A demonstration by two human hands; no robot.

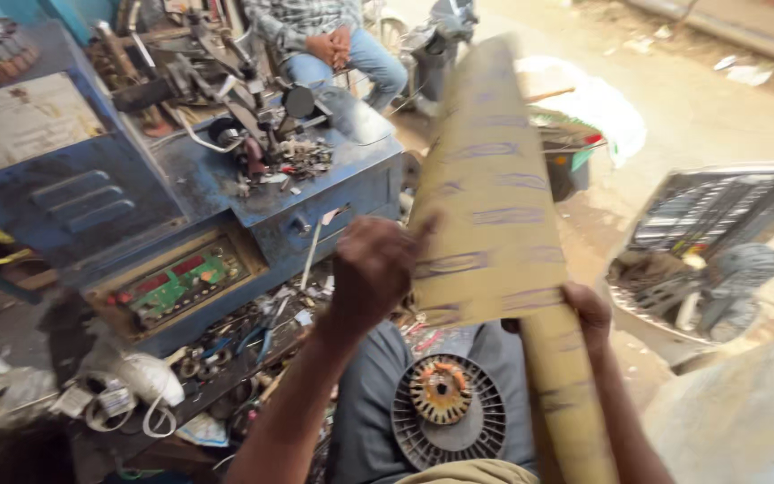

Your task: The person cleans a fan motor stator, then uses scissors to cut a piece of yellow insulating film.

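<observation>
A long sheet of tan paper (pixel 494 179) with faint purple printed marks is half unrolled in front of me; its lower end is still a roll (pixel 566 403). My left hand (pixel 374 269) grips the sheet's left edge. My right hand (pixel 589 314) holds the sheet where it meets the roll. Below them, on my lap in grey trousers, lies a round motor part (pixel 445 408) with grey fins and an orange copper-wound centre.
A blue metal machine (pixel 253 197) with a green circuit panel stands at the left, cluttered with tools. Loose parts and wires litter the shelf (pixel 226 358) below it. A seated person (pixel 333 45) is behind it. A fan casing (pixel 700 251) lies on the dirt ground at the right.
</observation>
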